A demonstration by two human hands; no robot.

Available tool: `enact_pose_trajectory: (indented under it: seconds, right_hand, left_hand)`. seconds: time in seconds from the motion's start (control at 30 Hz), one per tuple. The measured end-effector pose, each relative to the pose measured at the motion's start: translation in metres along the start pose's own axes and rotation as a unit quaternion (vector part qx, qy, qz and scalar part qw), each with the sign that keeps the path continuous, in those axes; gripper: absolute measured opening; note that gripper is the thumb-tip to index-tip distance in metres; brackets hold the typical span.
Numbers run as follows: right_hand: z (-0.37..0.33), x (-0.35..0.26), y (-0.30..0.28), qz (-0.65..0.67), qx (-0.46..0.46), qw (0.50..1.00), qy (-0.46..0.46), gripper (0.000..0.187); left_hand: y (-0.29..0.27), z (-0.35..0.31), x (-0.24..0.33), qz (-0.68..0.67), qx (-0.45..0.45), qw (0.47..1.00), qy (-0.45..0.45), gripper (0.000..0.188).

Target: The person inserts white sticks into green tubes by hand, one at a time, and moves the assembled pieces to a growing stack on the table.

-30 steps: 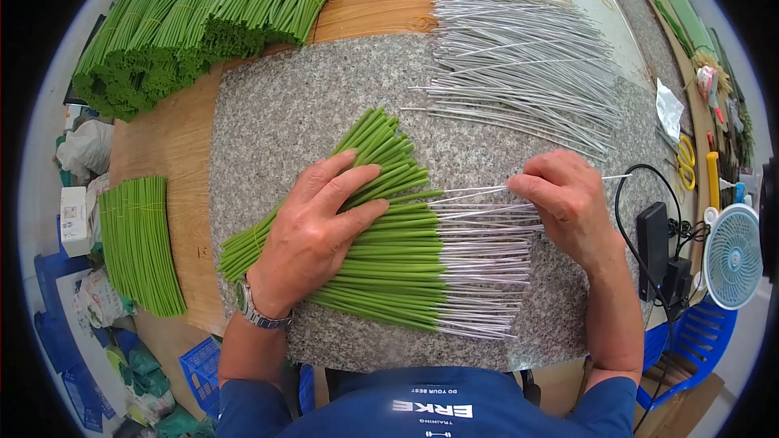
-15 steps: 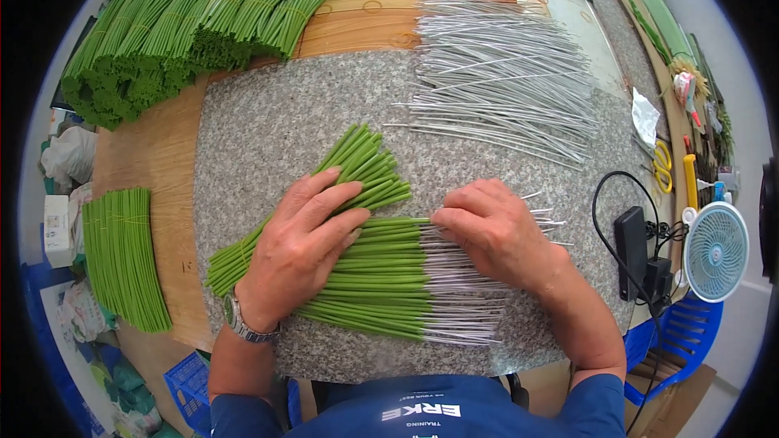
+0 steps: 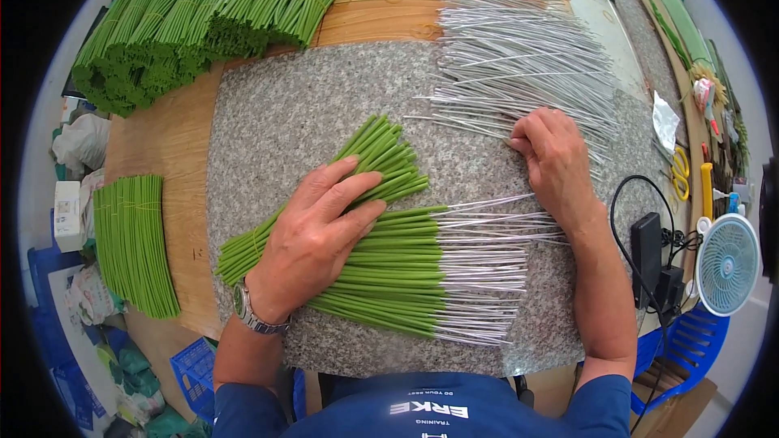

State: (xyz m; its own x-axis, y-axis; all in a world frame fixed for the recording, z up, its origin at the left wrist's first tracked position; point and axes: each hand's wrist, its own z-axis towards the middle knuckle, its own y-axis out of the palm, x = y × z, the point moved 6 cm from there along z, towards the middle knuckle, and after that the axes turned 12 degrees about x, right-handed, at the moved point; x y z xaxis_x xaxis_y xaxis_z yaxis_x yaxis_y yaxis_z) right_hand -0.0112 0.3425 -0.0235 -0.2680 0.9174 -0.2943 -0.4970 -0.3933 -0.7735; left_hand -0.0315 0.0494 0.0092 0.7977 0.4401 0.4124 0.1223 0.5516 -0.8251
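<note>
My left hand point(image 3: 312, 235), with a watch at its wrist, lies over a tied bundle of green plastic stems point(image 3: 377, 154) and holds it down, fingers curled over it. Beside and beneath this hand, a row of green stems point(image 3: 389, 276) fans out with silvery wires point(image 3: 483, 276) sticking from their right ends. My right hand point(image 3: 552, 158) is at the near edge of a pile of loose silvery wires point(image 3: 527, 57). Its thumb and fingers are pinched together on a wire there; the fingers partly hide it.
A grey stone slab point(image 3: 284, 105) lies on the wooden table point(image 3: 162, 142). Large green stem bundles point(image 3: 203, 16) sit far left, a smaller bundle point(image 3: 134, 243) nearer. On the right are yellow scissors point(image 3: 680, 172), a black power adapter point(image 3: 647, 247) with cable, and a small fan point(image 3: 728, 264).
My right hand has moved away from the topmost stem in the row, up and right to the wire pile. That stem now has a wire sticking out. My left hand stays on the bundle.
</note>
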Motion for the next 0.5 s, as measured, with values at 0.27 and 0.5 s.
enact_pose_trajectory:
  seconds: [0.27, 0.5]
  right_hand:
    - [-0.006, -0.010, -0.010, 0.026, 0.007, 0.999, -0.035, 0.015]
    - [-0.025, -0.027, -0.024, 0.080, -0.029, 0.996, -0.032, 0.016]
  left_hand:
    - [0.001, 0.000, -0.001, -0.005, -0.004, 1.000, -0.005, 0.032]
    - [0.002, -0.001, 0.000, 0.016, -0.006, 1.000, 0.008, 0.031]
